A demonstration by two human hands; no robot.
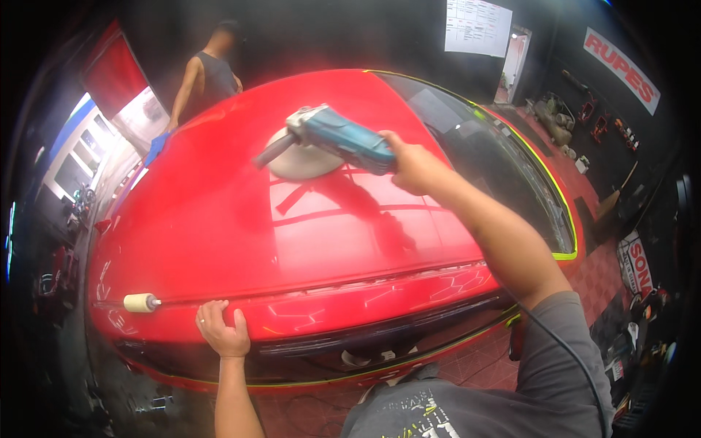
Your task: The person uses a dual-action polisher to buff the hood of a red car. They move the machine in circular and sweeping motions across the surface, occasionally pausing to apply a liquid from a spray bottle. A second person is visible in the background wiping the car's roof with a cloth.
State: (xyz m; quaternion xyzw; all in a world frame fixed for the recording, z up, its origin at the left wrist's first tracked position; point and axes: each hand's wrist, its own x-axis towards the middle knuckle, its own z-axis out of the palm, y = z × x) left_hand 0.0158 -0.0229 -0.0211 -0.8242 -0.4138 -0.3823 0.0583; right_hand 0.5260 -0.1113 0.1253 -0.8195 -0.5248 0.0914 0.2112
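A red car roof (204, 197) spreads out before me. My right hand (416, 166) grips the rear end of a teal polisher (347, 139), arm stretched out over the roof. The polisher's round white pad (303, 162) lies against the paint, its side handle (276, 150) pointing left with no hand on it. My left hand (223, 328) rests on the roof's near edge, fingers extended and holding nothing. Left of that hand, a small cream bottle (139, 302) with a grey cap lies on its side near the roof groove.
Yellow-green masking tape (566, 256) borders the dark windshield (485, 157) on the right. A black cord (558, 339) runs down past my right sleeve. Beyond the roof's far left stands another person (212, 77), a blue cloth (155, 148) by their hand. Tools line the right wall.
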